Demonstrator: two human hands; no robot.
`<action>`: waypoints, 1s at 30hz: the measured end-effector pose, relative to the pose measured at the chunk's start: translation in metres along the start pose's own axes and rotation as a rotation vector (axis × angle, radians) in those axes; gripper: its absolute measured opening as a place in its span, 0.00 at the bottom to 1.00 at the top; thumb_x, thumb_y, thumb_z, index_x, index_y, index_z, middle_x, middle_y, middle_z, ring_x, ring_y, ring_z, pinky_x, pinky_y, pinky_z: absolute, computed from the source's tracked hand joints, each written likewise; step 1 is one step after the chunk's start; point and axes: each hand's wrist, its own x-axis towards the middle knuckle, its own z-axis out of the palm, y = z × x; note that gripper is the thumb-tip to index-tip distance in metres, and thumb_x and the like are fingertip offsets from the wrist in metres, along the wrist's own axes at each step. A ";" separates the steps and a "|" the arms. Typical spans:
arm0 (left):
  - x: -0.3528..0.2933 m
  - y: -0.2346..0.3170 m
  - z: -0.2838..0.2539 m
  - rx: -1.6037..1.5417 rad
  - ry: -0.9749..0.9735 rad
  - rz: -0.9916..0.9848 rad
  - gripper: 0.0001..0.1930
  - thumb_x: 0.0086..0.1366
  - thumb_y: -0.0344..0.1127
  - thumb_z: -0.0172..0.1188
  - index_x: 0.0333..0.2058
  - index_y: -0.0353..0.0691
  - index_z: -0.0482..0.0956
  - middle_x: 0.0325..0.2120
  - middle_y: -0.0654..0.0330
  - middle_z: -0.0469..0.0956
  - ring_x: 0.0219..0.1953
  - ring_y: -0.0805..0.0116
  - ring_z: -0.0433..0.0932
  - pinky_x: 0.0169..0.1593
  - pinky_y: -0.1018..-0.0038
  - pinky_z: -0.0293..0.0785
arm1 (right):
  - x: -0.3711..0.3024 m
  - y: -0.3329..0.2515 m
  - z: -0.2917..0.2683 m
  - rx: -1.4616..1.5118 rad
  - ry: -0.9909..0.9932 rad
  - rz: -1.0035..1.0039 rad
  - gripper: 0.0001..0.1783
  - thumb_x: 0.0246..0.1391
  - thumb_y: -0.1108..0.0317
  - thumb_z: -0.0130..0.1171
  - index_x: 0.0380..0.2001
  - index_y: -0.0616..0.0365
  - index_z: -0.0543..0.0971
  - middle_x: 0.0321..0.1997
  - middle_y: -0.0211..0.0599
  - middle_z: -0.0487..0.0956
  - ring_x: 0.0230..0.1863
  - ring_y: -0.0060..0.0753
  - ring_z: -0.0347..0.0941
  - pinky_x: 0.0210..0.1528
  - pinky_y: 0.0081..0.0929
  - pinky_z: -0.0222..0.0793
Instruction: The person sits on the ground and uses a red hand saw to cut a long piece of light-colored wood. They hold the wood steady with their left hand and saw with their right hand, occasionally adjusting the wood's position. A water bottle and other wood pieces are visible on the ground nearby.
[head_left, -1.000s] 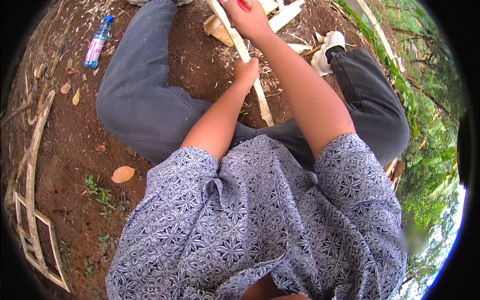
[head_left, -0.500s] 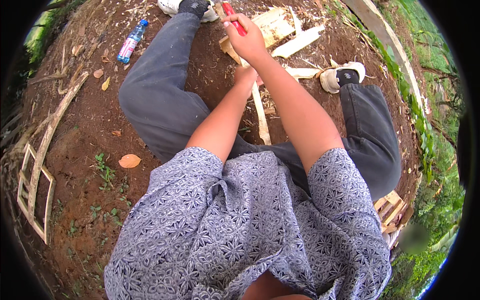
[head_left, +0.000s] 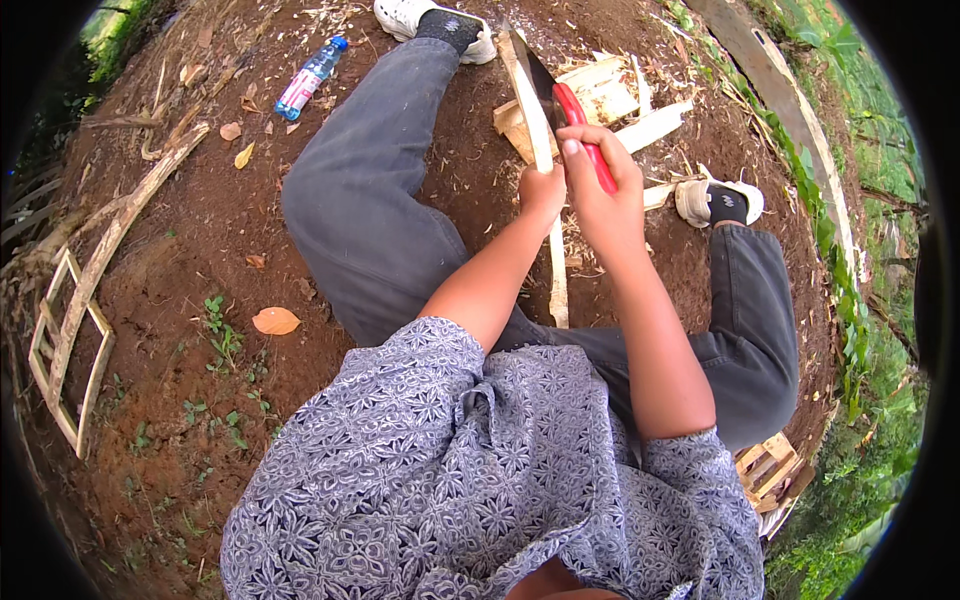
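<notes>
Brown soil [head_left: 468, 160] spreads between bent legs [head_left: 370, 170] as the closed left hand [head_left: 543, 193] grips a wooden strip [head_left: 531, 106], the closed right hand [head_left: 608, 190] a red-handled knife [head_left: 571, 103], blade [head_left: 541, 78] near the strip's edge.

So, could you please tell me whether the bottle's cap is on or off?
On: the blue cap sits at the neck end of the bottle. How tightly it is closed, I cannot tell.
</notes>
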 end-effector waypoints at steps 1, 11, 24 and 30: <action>0.001 0.000 0.004 0.019 0.000 -0.002 0.16 0.65 0.42 0.61 0.37 0.32 0.84 0.32 0.47 0.86 0.37 0.53 0.86 0.42 0.59 0.79 | -0.002 -0.010 -0.005 0.018 -0.015 0.069 0.09 0.68 0.68 0.58 0.45 0.60 0.82 0.38 0.26 0.80 0.37 0.15 0.72 0.41 0.17 0.68; -0.024 0.017 0.009 0.218 0.049 0.059 0.12 0.65 0.37 0.59 0.35 0.31 0.80 0.28 0.45 0.83 0.35 0.47 0.85 0.42 0.55 0.78 | 0.172 0.060 0.073 -0.060 0.065 0.015 0.11 0.62 0.62 0.61 0.40 0.56 0.86 0.38 0.36 0.86 0.39 0.28 0.80 0.48 0.27 0.73; -0.043 0.066 -0.001 0.389 -0.036 0.141 0.18 0.65 0.44 0.66 0.27 0.32 0.80 0.20 0.51 0.82 0.17 0.63 0.81 0.20 0.64 0.73 | 0.051 0.036 0.023 0.020 0.051 -0.096 0.08 0.64 0.66 0.59 0.42 0.55 0.84 0.39 0.39 0.85 0.42 0.31 0.82 0.48 0.29 0.74; -0.006 0.020 -0.007 0.364 -0.025 0.061 0.25 0.65 0.53 0.61 0.38 0.31 0.85 0.36 0.46 0.86 0.44 0.49 0.86 0.46 0.56 0.79 | -0.037 -0.014 -0.019 -0.023 0.047 -0.082 0.07 0.64 0.70 0.58 0.42 0.56 0.83 0.35 0.38 0.83 0.39 0.25 0.80 0.45 0.27 0.74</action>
